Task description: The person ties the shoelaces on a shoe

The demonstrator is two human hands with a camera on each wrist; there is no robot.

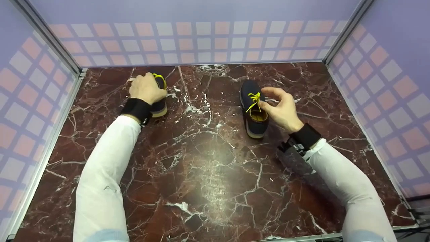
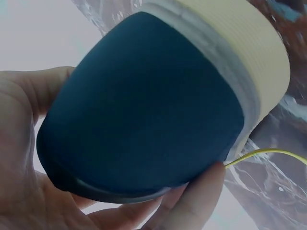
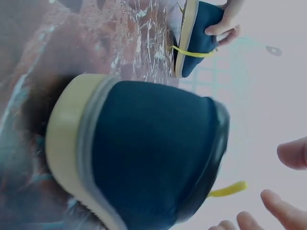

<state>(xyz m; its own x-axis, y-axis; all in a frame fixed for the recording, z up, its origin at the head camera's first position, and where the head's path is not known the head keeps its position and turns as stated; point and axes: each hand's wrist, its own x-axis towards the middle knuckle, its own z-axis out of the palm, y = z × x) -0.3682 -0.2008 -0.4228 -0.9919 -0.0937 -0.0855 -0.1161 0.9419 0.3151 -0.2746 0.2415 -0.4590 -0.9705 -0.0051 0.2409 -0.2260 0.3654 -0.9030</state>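
Observation:
Two dark navy shoes with cream soles and yellow laces are on the table, toes pointing away. My left hand grips the left shoe from above, thumb and fingers on either side of its opening, as the left wrist view shows at the heel. A yellow lace trails loose along its side. My right hand hovers beside the right shoe, thumb and forefinger apart near the tied yellow bow. In the right wrist view its fingers stand clear of the shoe.
The table has a dark red marbled top with white veins. Panels with pink and white squares enclose the back and both sides, joined by metal posts at the corners.

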